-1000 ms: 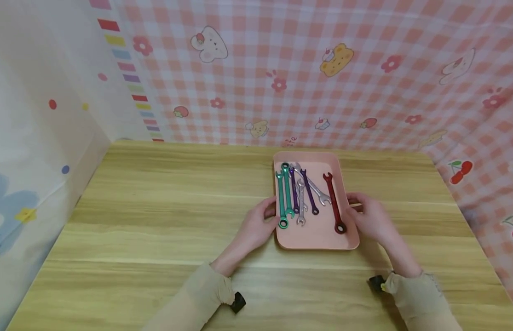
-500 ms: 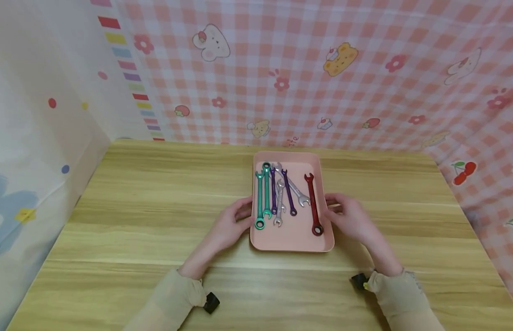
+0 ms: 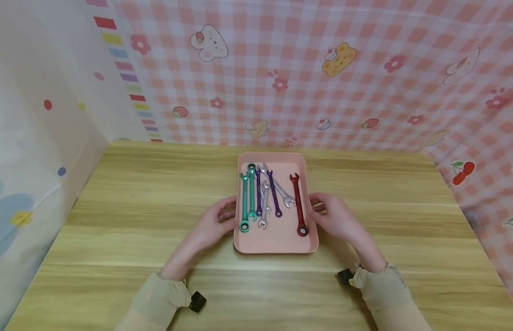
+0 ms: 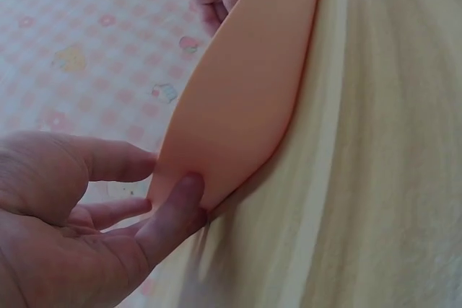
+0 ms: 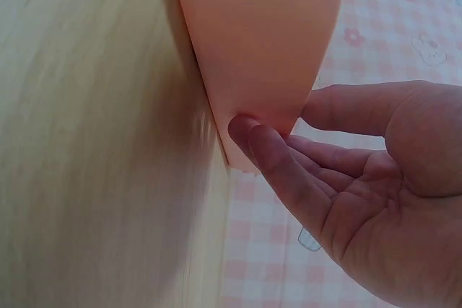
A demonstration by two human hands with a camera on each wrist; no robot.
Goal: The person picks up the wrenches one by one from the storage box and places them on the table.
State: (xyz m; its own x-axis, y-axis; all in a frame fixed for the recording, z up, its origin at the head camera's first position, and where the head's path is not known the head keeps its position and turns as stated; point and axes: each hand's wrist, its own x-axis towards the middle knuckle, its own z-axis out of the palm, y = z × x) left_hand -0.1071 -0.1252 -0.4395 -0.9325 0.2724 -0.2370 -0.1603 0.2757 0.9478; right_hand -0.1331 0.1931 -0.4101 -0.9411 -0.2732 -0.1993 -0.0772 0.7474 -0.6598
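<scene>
A pink rectangular tray [image 3: 277,240] lies on the wooden table. Inside are several combination wrenches: a pair in green [image 3: 245,200] on the left, two purple ones [image 3: 274,194], some silver ones [image 3: 265,202], and a single red wrench [image 3: 298,202] along the right side. My left hand [image 3: 211,225] touches the tray's left wall, fingertips [image 4: 189,187] pressed on its outside. Opposite it, my right hand [image 3: 335,216] presses the right wall from outside, thumb near the rim in the right wrist view. The wrist views hide the tray's contents.
The wooden table [image 3: 128,220] extends to both sides of the tray. A pink checked cloth [image 3: 239,78] hangs behind its back edge, close to the tray's far end. A white patterned cloth [image 3: 45,138] borders the left.
The tray has slid left across the table with the wrenches in it, from right of the middle toward the middle. Both hands have moved left along with it, staying against its sides.
</scene>
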